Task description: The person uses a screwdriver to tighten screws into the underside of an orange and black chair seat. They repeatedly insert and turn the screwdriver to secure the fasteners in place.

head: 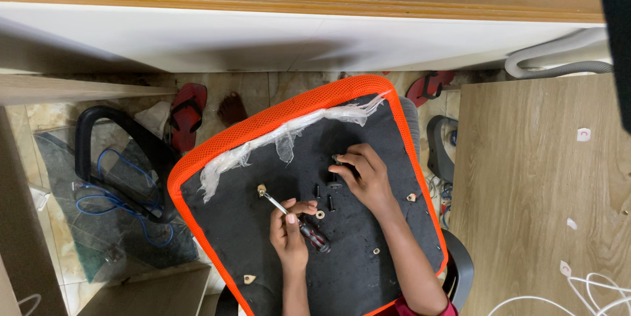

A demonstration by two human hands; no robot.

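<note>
Orange-edged black seat panel (368,270) is lying upturned under both hands | left hand (289,230) is closing around a red-handled screwdriver (299,222), tip at a screw hole (261,190) | right hand (367,174) is pinching a small black bolt (336,159), loose bolts (323,196) lying between the hands.

Left hand (289,227) closed in a grip; right hand (365,174) curled, fingertips pinched.

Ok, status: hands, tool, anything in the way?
Left hand gripping screwdriver, tip at seat underside. Right hand pinching a bolt. Loose bolts between hands; nothing blocking.
</note>
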